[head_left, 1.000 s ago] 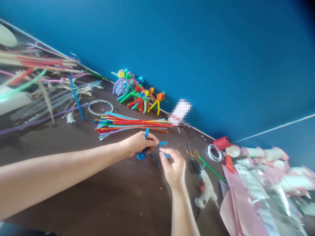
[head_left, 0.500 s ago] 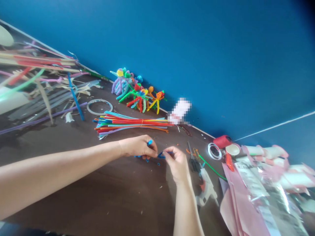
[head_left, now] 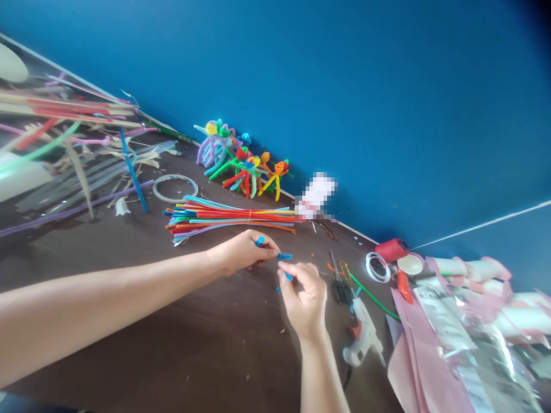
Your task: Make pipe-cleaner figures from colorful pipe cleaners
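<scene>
My left hand is closed on a bent blue pipe cleaner, whose pieces poke out above the fingers and past the fingertips. Close by on the right, my right hand pinches thumb and forefinger together at a blue end just below. Behind both hands lies a bundle of coloured pipe cleaners with a thin band round its middle. Small multicoloured pipe-cleaner figures stand by the wall. A tiny blue scrap rests on the dark table.
To the right are black scissors, a white glue gun, a green pipe cleaner, rolls of tape and pink sheets. A tape ring and heaped strips lie at the left. The blue wall rises behind.
My right hand has moved slightly down and turned, with its fingers more curled. My left fingertips have risen a little, and the blue piece between the hands now shows more.
</scene>
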Motion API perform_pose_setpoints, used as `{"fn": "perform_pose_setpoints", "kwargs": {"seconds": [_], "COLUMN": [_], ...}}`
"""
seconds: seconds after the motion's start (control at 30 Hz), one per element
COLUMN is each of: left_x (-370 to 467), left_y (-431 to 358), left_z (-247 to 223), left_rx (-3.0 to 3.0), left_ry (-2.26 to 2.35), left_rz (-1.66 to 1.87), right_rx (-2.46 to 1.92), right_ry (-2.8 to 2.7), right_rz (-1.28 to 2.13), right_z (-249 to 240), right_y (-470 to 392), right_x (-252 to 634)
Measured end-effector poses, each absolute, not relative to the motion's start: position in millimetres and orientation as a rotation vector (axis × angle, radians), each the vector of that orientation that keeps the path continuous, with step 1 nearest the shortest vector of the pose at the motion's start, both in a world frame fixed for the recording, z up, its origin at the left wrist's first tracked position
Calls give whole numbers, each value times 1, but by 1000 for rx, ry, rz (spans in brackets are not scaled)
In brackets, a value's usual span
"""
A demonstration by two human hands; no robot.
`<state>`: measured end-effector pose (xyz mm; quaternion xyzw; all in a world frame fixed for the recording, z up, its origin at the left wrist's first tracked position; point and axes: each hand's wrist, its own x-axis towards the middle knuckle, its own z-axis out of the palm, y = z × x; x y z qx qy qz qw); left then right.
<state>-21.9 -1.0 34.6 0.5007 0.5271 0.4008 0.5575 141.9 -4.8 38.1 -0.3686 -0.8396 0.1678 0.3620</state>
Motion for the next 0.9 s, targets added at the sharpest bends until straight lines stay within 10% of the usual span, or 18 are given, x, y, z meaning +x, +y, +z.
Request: {"fn": "perform_pose_setpoints", "kwargs": {"seconds": [0.6,0.9], "left_x": [-24,-8], "left_y": [-1,-8], "left_z": [34,23], "left_rx": [671,688], "left_ry": [904,958], "left_rz": [785,888], "right_rx": [-1063,-1081], "right_ry": [-1369,-1250], "right_rz": [1532,1445], "right_z": [24,9], "right_y": [10,7], "right_x": [142,133]}}
